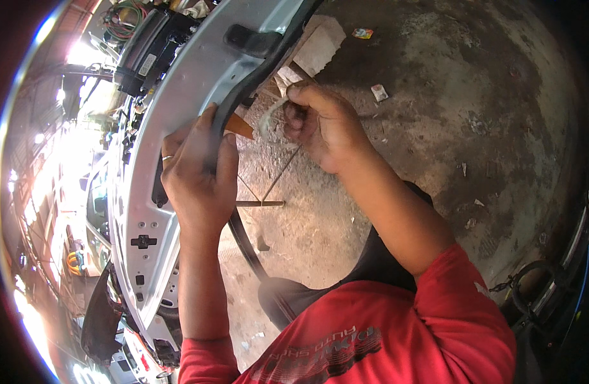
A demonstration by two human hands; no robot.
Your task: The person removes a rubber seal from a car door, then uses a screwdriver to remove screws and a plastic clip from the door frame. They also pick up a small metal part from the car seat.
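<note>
Black, rubbery strip [232, 99] passes between the thumb and fingers of the left hand [201, 169], which close on it from 2 sides at the edge of a silver-grey panel [179, 86]; beside that thumb an orange-brown piece [241, 127] juts out — whether it is gripped, I cannot tell; the right hand [323, 125], near it, has thumb and fingertips curled together, seemingly pinching a pale, blurred film [267, 121]; above the left hand the strip follows the panel's edge, so that run looks laid, though how firmly cannot be seen; below, a loose length hangs away toward a dark-trousered knee [278, 291] — this part looks unfitted; farther out, a pale sheet [321, 46] lies on the concrete floor [448, 160].
</note>
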